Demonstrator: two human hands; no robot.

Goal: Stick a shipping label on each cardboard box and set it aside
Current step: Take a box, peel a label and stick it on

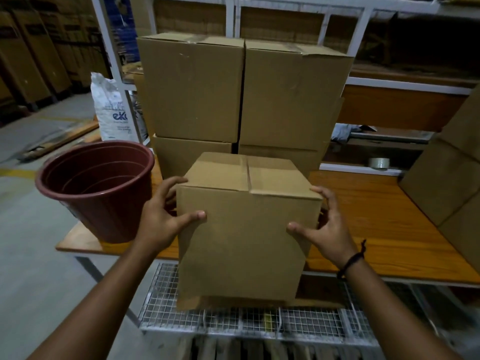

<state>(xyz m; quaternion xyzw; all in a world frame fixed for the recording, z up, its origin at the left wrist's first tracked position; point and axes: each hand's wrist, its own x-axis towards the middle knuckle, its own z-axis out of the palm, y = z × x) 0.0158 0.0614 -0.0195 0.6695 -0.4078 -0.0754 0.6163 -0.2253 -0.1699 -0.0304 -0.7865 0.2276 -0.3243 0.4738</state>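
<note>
I hold a plain cardboard box in the air above the near edge of the wooden table. My left hand grips its left side, thumb on the front face and fingers round the far side. On the right side my right hand grips the same way, with a dark cord round the wrist. The box top is taped shut along its middle seam. No label shows on the faces I can see. Behind it stands a stack of larger cardboard boxes, two wide and two high.
A reddish-brown plastic bucket stands on the table's left corner. More cardboard boxes rise at the right edge. A roll of clear tape lies on a shelf behind. A wire-mesh rack sits under the table front. A white sack leans at back left.
</note>
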